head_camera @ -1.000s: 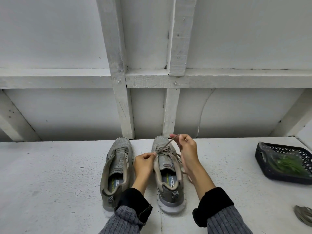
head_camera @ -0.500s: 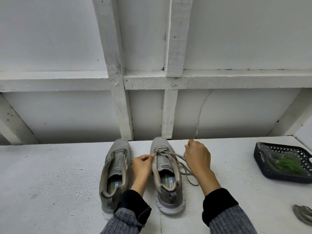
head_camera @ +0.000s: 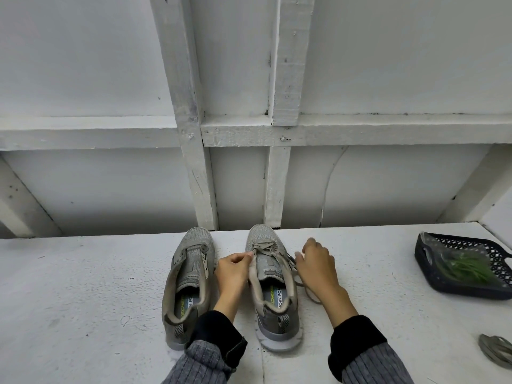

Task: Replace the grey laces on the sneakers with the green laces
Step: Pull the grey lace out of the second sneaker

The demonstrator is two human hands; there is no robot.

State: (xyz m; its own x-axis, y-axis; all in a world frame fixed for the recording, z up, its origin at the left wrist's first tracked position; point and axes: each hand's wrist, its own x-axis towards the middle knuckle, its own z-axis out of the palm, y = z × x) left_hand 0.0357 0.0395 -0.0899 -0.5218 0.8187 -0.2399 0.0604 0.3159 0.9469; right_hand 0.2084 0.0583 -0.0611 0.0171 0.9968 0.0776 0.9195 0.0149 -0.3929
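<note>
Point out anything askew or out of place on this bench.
The left sneaker has empty eyelets while the right sneaker is half unlaced, its grey lace trailing onto the bench. A loose grey lace bundle lies at the right edge.

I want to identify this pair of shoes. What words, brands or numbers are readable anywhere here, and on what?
"MORY FO": on the insole of the right sneaker, cut off at both ends.
Green lettering beside it on that insole: too blurred to read surely.
Insole print in the left sneaker: too blurred and partly hidden to read.
Nothing else carries readable text.
</note>
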